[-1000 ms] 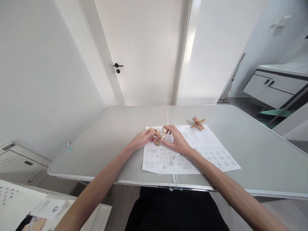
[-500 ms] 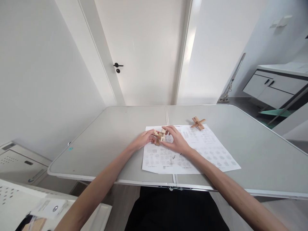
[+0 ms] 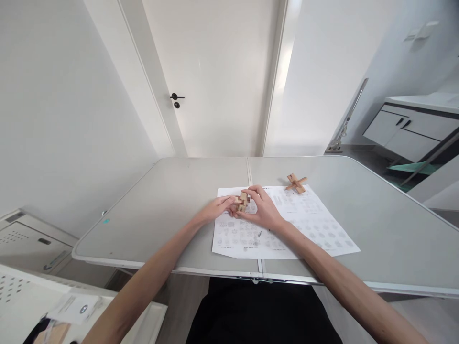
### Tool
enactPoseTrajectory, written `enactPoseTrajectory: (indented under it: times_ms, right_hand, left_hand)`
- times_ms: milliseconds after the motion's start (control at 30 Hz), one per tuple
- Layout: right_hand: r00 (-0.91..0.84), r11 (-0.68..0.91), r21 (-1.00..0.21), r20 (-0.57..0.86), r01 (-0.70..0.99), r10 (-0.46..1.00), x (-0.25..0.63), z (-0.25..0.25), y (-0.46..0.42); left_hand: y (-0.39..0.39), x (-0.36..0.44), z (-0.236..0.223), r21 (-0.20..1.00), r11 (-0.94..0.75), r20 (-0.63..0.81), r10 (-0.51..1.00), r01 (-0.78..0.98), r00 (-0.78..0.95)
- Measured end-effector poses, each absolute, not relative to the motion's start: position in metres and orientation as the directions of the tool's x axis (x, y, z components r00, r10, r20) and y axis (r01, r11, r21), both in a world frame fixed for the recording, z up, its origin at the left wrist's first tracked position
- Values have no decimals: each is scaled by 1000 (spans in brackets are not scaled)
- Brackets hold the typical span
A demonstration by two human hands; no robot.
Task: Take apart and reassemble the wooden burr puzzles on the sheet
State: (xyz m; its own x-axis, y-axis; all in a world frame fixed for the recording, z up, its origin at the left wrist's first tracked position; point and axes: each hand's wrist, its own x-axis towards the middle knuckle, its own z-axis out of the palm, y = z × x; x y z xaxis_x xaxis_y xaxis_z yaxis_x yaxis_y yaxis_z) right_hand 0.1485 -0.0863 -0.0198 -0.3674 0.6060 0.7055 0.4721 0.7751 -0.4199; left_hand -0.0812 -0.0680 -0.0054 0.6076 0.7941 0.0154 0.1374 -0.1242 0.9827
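A pale table (image 3: 165,200) carries a printed white sheet (image 3: 236,241); over the sheet's far left part, a person's right hand (image 3: 266,210) and left hand (image 3: 218,208) grip a cluster of wooden blocks (image 3: 243,202) from either side; crossed wooden pieces (image 3: 296,184) lie at the far right corner.

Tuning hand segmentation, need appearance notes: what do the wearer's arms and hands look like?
Left hand and right hand: five-fingered, ungloved. Slim, tapering forearms are bare, with no sleeve, watch, bracelet or cable visible. Rings: too small to tell. Black clothing covers the lap.
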Motion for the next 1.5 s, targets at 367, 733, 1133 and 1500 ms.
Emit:
enactPoseTrajectory:
  times_ms: [367, 733, 1133, 1500]
  right_hand:
    - [-421, 806, -310, 727, 505, 543, 147, -17, -85]
    - [-432, 805, -307, 717, 508, 546, 148, -12, -85]
    - [-591, 855, -230, 638, 465, 493, 156, -4, -81]
    - [-538, 816, -363, 619, 450, 572, 155, -5, -84]
  left_hand:
    - [-77, -75, 8, 948, -231, 34, 758, 219, 652]
    - [-79, -74, 4, 940, -238, 47, 802, 246, 596]
    - [-81, -71, 8, 910, -277, 35, 792, 308, 610]
    - [-80, -71, 12, 917, -300, 72, 774, 264, 629]
